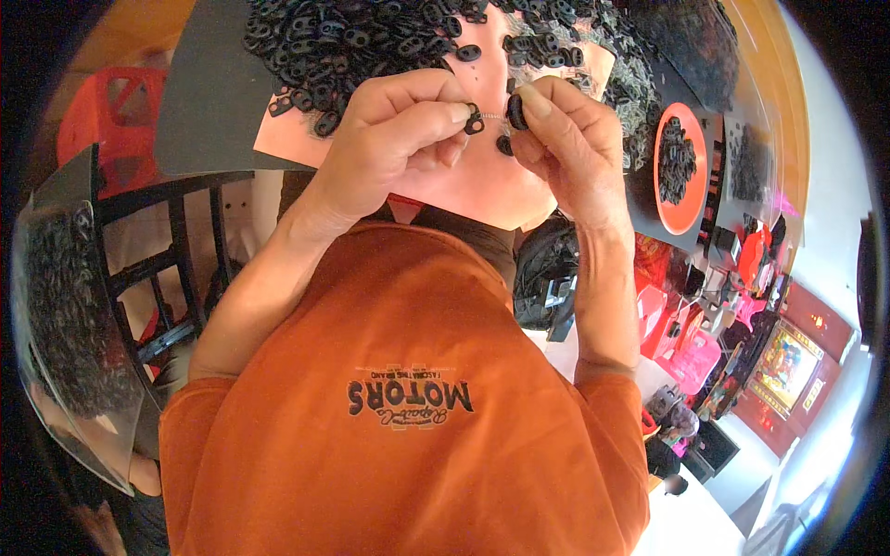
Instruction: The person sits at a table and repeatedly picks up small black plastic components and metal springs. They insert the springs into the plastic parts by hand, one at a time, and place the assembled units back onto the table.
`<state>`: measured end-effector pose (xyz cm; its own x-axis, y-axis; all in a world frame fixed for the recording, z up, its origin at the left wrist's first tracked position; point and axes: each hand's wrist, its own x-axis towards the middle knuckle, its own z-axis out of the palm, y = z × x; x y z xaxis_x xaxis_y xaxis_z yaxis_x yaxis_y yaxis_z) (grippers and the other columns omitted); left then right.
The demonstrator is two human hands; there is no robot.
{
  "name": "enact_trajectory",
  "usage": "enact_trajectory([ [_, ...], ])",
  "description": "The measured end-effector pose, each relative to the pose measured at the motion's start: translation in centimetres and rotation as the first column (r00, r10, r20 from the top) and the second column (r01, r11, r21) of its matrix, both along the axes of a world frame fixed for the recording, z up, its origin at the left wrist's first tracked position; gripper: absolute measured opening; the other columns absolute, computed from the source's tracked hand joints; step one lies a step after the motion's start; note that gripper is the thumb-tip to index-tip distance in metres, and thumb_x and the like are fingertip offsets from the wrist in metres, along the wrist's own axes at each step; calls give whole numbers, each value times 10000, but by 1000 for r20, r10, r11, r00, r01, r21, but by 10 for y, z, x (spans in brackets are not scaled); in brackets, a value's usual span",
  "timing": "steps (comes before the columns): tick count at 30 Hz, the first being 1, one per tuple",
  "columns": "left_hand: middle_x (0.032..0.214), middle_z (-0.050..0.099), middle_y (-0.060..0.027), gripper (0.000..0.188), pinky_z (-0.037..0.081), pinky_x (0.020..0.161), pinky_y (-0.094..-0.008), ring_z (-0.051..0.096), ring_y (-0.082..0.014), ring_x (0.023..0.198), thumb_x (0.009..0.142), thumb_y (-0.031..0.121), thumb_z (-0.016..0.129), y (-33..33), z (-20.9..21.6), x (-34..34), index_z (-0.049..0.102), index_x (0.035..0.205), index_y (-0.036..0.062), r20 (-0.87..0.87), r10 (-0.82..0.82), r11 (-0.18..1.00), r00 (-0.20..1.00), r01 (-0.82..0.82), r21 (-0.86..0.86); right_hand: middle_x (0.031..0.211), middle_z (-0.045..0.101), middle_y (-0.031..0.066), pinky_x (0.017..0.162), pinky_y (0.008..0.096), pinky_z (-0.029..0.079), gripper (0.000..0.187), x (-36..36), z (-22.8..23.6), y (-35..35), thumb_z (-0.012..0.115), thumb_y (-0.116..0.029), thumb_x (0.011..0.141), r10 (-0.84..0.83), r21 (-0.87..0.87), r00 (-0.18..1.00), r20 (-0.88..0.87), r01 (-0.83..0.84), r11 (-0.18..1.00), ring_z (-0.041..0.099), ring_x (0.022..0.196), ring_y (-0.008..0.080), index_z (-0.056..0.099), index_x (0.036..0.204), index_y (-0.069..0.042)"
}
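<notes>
Over a pink sheet (pixel 464 190) my two hands face each other. My left hand (pixel 385 139) pinches a small black two-hole cord lock part (pixel 474 120) between thumb and fingertips. A thin metal spring (pixel 491 116) bridges the short gap to a black rounded cord lock piece (pixel 516 112), pinched by my right hand (pixel 577 139). Whether the spring sits inside either part cannot be made out. Just below the spring, another black piece (pixel 504 145) shows beside my right fingers. A heap of black two-hole parts (pixel 320 46) lies beyond my left hand.
Loose springs (pixel 640 111) are heaped beyond and right of my right hand. An orange-red plate (pixel 664 208) holding black pieces stands at the right on the dark table (pixel 209 102). At the left are a red plastic stool (pixel 107 102) and a black metal frame (pixel 176 250).
</notes>
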<state>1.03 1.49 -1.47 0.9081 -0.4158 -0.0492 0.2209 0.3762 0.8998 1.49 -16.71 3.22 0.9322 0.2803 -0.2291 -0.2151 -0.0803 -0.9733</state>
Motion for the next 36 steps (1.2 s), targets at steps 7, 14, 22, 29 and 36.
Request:
enact_trajectory([
  [7, 595, 476, 33, 196, 237, 438, -175, 352, -15, 488, 861, 191, 474, -2, 1, 1, 533, 719, 70, 34, -12, 999, 999, 10, 49, 623, 479, -55, 470, 175, 289, 205, 3, 6, -7, 531, -203, 911, 102, -30, 995, -3, -102, 994, 398, 549, 13, 603, 838, -26],
  [14, 595, 469, 39, 169, 236, 433, -173, 339, -8, 486, 861, 176, 495, -3, -1, 0, 546, 743, 67, 30, -28, 999, 999, 27, 36, 665, 517, -42, 520, 190, 346, 195, 3, 7, -7, 543, -182, 904, 128, -75, 991, 44, -125, 989, 440, 603, 28, 608, 828, -15],
  [22, 597, 474, 43, 169, 243, 432, -166, 344, -5, 483, 879, 180, 491, -4, -1, -1, 566, 777, 66, 32, -15, 996, 999, 12, 91, 674, 539, -27, 542, 201, 377, 209, 2, 5, -5, 554, -181, 897, 112, -146, 989, 95, -97, 985, 463, 618, 40, 608, 806, -1],
  [29, 646, 475, 53, 154, 269, 480, -163, 373, -4, 549, 889, 192, 498, -5, -4, -2, 563, 832, 64, 122, -57, 992, 991, 42, 123, 654, 523, -19, 529, 212, 366, 198, 0, -2, 0, 569, -170, 889, 67, -217, 988, 142, -35, 976, 448, 613, 44, 600, 806, 7],
  [36, 640, 442, 63, 163, 267, 489, -176, 364, -8, 562, 897, 203, 502, -2, -5, -2, 550, 829, 63, 106, -86, 989, 991, 71, 133, 642, 510, -25, 527, 214, 358, 201, 0, -4, 1, 565, -166, 893, 90, -245, 982, 167, -47, 968, 433, 611, 45, 585, 805, 13],
])
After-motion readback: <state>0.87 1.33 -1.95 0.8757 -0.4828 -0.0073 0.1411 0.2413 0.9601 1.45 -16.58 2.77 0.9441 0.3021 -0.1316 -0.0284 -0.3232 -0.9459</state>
